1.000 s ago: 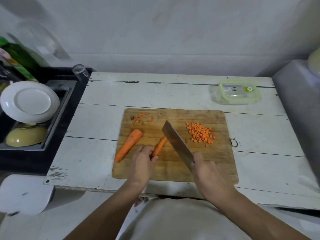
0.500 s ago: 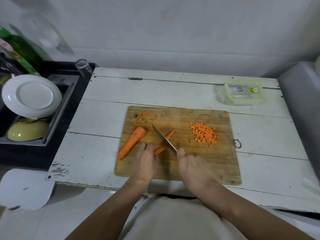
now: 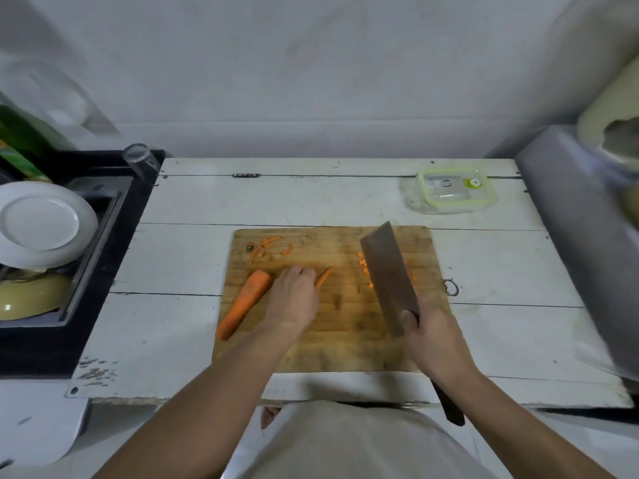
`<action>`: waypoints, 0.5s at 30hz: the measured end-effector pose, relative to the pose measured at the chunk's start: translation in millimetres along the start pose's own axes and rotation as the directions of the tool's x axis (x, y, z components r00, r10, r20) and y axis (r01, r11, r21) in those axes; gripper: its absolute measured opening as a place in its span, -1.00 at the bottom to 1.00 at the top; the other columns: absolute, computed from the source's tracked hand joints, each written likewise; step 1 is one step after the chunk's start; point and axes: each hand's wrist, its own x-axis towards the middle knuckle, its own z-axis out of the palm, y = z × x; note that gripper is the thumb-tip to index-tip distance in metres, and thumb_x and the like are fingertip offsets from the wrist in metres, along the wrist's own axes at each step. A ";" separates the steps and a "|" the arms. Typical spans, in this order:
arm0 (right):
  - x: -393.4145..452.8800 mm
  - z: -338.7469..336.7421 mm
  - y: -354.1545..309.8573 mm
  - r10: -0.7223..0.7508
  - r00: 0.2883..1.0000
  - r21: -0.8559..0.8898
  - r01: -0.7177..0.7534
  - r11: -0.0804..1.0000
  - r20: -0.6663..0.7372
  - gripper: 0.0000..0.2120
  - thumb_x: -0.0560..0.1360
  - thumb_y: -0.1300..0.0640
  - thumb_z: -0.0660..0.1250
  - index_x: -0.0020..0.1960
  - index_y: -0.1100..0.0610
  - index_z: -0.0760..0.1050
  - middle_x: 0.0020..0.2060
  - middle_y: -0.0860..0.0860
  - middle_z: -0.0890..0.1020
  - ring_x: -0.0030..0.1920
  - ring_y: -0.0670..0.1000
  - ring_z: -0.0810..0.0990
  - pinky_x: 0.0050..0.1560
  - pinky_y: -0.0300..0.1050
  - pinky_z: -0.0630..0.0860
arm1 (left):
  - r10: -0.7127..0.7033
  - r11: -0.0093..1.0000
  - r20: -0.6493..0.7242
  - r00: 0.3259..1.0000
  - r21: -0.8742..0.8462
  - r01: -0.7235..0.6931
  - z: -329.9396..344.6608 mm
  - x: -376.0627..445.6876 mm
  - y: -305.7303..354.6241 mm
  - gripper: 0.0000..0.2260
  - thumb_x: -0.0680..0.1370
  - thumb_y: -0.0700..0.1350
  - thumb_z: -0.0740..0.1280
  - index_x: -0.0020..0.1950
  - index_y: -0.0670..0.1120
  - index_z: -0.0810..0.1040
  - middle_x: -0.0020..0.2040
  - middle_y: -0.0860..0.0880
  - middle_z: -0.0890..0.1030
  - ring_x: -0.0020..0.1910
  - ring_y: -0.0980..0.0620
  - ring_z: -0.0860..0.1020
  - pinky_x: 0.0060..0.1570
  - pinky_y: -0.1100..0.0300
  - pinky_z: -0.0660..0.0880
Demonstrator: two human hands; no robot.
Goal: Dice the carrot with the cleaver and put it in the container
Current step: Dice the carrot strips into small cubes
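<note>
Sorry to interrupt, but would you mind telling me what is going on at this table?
A person is dicing carrot on a wooden cutting board. The right hand grips the cleaver, raised over a pile of diced carrot. The left hand holds a thin carrot strip, with the larger carrot piece beside it. The container sits behind the board with its lid on.

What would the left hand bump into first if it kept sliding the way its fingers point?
Probably the thin carrot strip lying right at the left hand fingertips, already touching or nearly so. Beyond it is bare cutting board.
</note>
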 end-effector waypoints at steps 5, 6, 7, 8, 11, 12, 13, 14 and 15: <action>-4.0 -14.1 10.5 -0.013 0.999 -0.006 0.013 1.000 0.033 -0.97 0.64 0.07 0.16 0.07 -0.01 0.35 -0.28 -0.06 0.51 -0.28 0.00 0.51 -0.35 -0.10 0.34 | 0.402 0.913 0.237 0.884 -0.031 -0.407 -1.1 -13.7 -3.3 -0.67 0.59 -0.33 0.34 0.25 0.00 0.65 0.23 0.02 0.50 0.24 0.01 0.40 0.20 0.27 0.31; -5.3 -13.4 10.6 -0.013 0.999 -0.017 0.013 1.000 0.045 -0.98 0.64 0.06 0.16 0.05 -0.01 0.33 -0.25 -0.04 0.52 -0.28 -0.02 0.50 -0.33 -0.09 0.35 | 0.394 0.918 0.182 0.901 -0.033 -0.395 -1.1 -20.1 -3.2 -0.60 0.57 -0.36 0.34 0.31 0.02 0.62 0.27 0.03 0.47 0.26 0.02 0.40 0.24 0.24 0.35; -6.7 -11.4 10.3 -0.027 0.998 -0.035 0.029 0.999 0.060 -0.96 0.65 0.05 0.16 0.07 0.01 0.35 -0.21 -0.02 0.54 -0.26 -0.01 0.50 -0.29 -0.07 0.38 | 0.315 0.948 0.103 0.943 -0.071 -0.309 1.4 -28.8 -2.3 -0.55 0.56 -0.38 0.32 0.35 0.02 0.58 0.28 0.03 0.46 0.25 0.04 0.43 0.26 0.19 0.41; -8.6 -8.1 10.7 -0.052 0.995 -0.063 0.057 0.996 0.081 -0.90 0.65 0.05 0.15 0.11 0.04 0.38 -0.16 0.00 0.56 -0.21 0.03 0.52 -0.23 -0.04 0.44 | 0.176 0.974 0.019 0.984 -0.145 -0.172 3.5 -38.7 1.3 -0.59 0.57 -0.37 0.31 0.33 0.01 0.58 0.25 0.03 0.51 0.19 0.06 0.49 0.22 0.17 0.48; -17.1 5.1 6.2 -0.100 0.979 -0.130 0.124 0.984 0.178 -0.80 0.66 0.03 0.11 0.21 0.08 0.40 -0.10 0.08 0.62 -0.11 0.13 0.60 -0.14 0.03 0.53 | -0.362 0.733 0.191 0.912 -0.546 0.406 4.1 -57.7 21.0 -0.88 0.66 -0.17 0.26 0.03 -0.05 0.60 -0.13 -0.06 0.70 -0.15 -0.05 0.69 -0.06 -0.01 0.66; -19.8 9.2 3.1 -0.108 0.973 -0.146 0.139 0.979 0.202 -0.82 0.67 0.04 0.11 0.19 0.08 0.39 -0.09 0.09 0.63 -0.11 0.14 0.60 -0.17 0.02 0.52 | -0.427 0.546 0.367 0.826 -0.623 0.560 5.0 -59.0 28.4 -0.87 0.68 -0.13 0.25 0.03 -0.09 0.58 -0.17 -0.15 0.71 -0.20 -0.13 0.70 -0.11 -0.06 0.69; -21.3 13.8 1.1 -0.125 0.969 -0.170 0.162 0.972 0.212 -0.83 0.67 0.06 0.10 0.18 0.08 0.39 -0.09 0.09 0.63 -0.11 0.14 0.61 -0.18 0.01 0.51 | -0.430 0.420 0.484 0.762 -0.640 0.643 5.8 -58.6 34.7 -0.85 0.70 -0.11 0.25 0.05 -0.14 0.57 -0.18 -0.22 0.71 -0.22 -0.16 0.71 -0.14 -0.08 0.69; -22.4 17.6 -1.3 -0.152 0.965 -0.197 0.195 0.961 0.213 -0.84 0.66 0.07 0.11 0.17 0.07 0.39 -0.08 0.09 0.64 -0.11 0.13 0.62 -0.18 0.01 0.53 | -0.428 0.394 0.515 0.743 -0.633 0.666 6.9 -56.1 38.3 -0.82 0.70 -0.10 0.25 0.05 -0.17 0.56 -0.18 -0.24 0.71 -0.23 -0.16 0.72 -0.15 -0.07 0.70; -23.1 20.6 -3.8 -0.179 0.961 -0.231 0.227 0.946 0.213 -0.85 0.65 0.08 0.11 0.17 0.06 0.39 -0.08 0.08 0.64 -0.12 0.13 0.62 -0.17 0.01 0.54 | -0.437 0.401 0.507 0.743 -0.630 0.666 8.8 -53.0 40.5 -0.81 0.70 -0.09 0.25 0.03 -0.18 0.56 -0.19 -0.23 0.71 -0.25 -0.14 0.73 -0.15 -0.07 0.70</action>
